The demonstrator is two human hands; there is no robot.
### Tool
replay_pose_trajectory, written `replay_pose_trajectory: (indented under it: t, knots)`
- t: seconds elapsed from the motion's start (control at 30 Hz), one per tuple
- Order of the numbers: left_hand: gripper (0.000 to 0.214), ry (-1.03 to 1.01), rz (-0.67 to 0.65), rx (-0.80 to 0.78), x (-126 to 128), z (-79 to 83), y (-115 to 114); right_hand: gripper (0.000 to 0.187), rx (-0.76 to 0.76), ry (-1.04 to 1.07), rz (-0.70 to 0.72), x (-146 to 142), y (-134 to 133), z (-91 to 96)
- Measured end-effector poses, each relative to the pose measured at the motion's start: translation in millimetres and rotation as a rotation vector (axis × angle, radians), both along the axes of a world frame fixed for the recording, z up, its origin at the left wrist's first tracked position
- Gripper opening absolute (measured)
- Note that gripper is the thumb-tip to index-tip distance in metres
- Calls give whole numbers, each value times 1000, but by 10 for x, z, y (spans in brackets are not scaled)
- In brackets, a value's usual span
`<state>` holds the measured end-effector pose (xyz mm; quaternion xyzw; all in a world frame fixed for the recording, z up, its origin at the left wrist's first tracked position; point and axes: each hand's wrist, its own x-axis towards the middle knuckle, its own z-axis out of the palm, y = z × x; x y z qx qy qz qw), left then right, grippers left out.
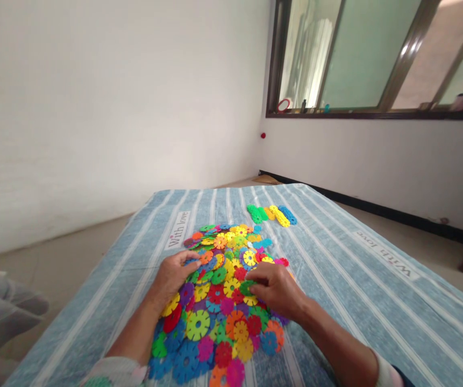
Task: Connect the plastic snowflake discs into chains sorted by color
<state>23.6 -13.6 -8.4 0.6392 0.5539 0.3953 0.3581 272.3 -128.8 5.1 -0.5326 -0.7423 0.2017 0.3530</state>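
A wide pile of slotted, flower-shaped plastic discs [198, 324] in many colours lies on the striped cloth. At the pile's left edge is my left hand [175, 273], its thumb and fingers curled close together beside orange and blue discs; what they hold, if anything, is hard to make out. My right hand [278, 288] reaches over the right side of the pile. Its thumb and fingertips pinch a green disc [247, 288], just above yellow and red ones. Past the pile's far right end lie several joined rows of discs: green [257, 213], orange, yellow [280, 216] and blue [287, 214].
The blue striped cloth [336, 279] covers a bed-like surface with "With love" printed on it. White walls [114, 107] stand ahead, and a window [370, 54] with small items on its sill is at the right. A greyish translucent bag-like thing [5, 317] is at the left.
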Motion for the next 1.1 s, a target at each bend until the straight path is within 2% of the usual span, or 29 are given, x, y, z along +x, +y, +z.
replay_pose_trajectory:
  t: [0.17,0.23,0.33,0.43,0.57,0.67,0.77,0.9,1.1]
  knots:
    - [34,-9,7,-9,-7,4,-11,12,-67,352,-219,353,261,-78]
    - [34,-14,1,-18,-12,-11,-8,16,-53,389,-307,543,472,-110]
    - [34,-12,-4,-24,-21,-36,6,18,6,337,-419,787,871,-138]
    - [33,-4,7,-21,-30,-53,19,18,-5,173,-511,917,1299,-161]
    - [32,4,10,-20,-47,-79,36,18,-36,85,-507,947,1784,-210]
    - [33,-3,0,-46,-72,-133,67,20,-66,39,-489,937,2029,-254]
    - [35,3,4,-66,-107,-224,110,24,-88,-15,-472,942,2161,-285]
    - [39,-15,13,-91,-135,-317,142,28,-89,-104,-460,952,2197,-291]
    - [39,1,34,-67,-115,-269,116,39,-75,-188,-464,908,2135,-291]
